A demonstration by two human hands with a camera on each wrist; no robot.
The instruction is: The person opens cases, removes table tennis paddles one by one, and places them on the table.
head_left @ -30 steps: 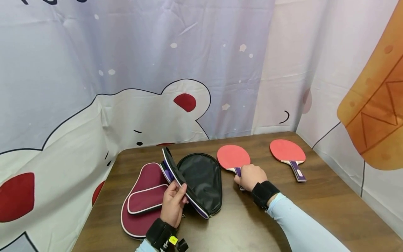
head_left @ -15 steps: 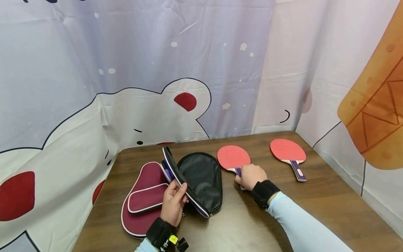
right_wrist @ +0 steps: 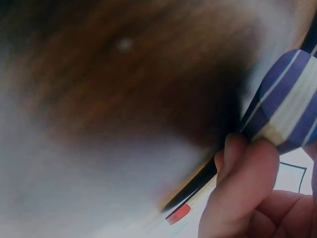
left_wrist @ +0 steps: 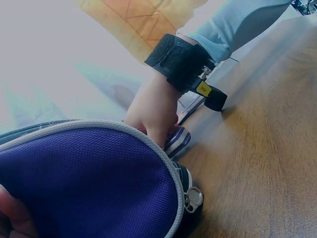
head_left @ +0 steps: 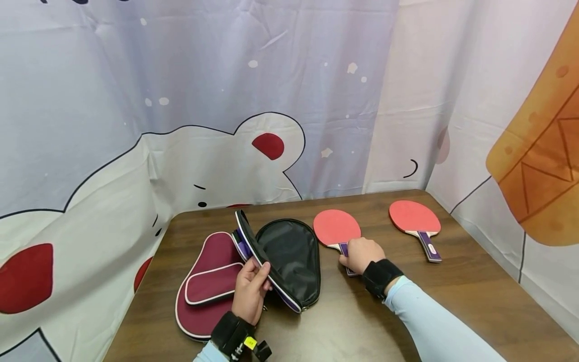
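- Nothing has visibly moved since 1 second ago.
- Left hand (head_left: pixel 250 295) pinches the raised flap of the open purple paddle case (head_left: pixel 280 261).
- Right hand (head_left: pixel 360 255) curls around the handle of the nearer red paddle (head_left: pixel 336 227), flat on the table (head_left: pixel 452 286).

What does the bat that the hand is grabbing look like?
The table tennis bat has a round red rubber face and a purple handle with pale stripes. It lies flat on the brown wooden table, face up, handle toward the person, just right of the open black-lined bat case. The right hand curls its fingers round the handle, as the right wrist view shows up close. Its handle end is hidden under the hand.
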